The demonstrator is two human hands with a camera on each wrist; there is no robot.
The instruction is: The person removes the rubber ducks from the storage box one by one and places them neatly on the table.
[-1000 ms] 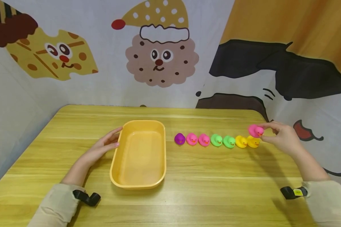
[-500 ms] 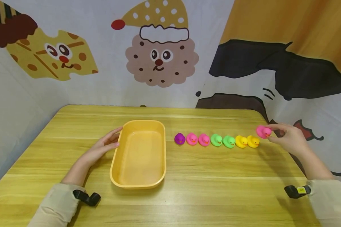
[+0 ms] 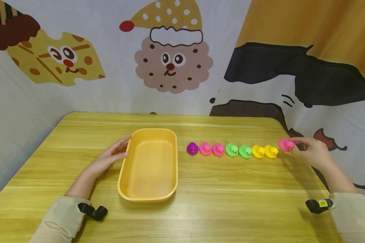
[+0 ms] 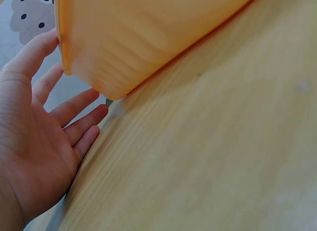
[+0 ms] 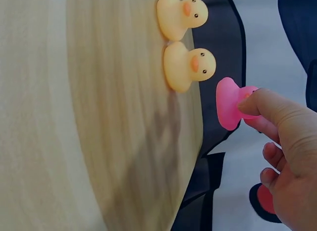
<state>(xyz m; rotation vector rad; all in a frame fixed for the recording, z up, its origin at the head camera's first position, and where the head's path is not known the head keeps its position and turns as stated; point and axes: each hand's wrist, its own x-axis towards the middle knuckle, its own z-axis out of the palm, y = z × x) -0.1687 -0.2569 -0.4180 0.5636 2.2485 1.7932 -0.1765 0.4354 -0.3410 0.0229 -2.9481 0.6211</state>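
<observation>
Pinched between thumb and forefinger of my right hand [image 3: 313, 152] is a pink rubber duck [image 3: 287, 145], held just past the right end of a row of ducks. In the right wrist view this pink duck [image 5: 229, 104] hangs above the tabletop, beside the nearest yellow duck [image 5: 187, 67]. The row runs from a purple duck [image 3: 192, 148] through two pink and two green ones to two yellow ones. My left hand [image 3: 109, 157] rests at the left side of a yellow-orange plastic basin [image 3: 175, 168]. Its fingers are spread, with fingertips at the basin's wall [image 4: 124, 42] in the left wrist view.
The wooden table [image 3: 218, 202] ends at a back edge and a slanting right edge close by my right hand. A cartoon-printed cloth [image 3: 109, 98] hangs behind it. The basin stands left of the ducks and has nothing in it.
My right hand has carried the pink duck rightward, from over the last yellow duck to beyond it, then lowered it a little. The left hand and basin have stayed put.
</observation>
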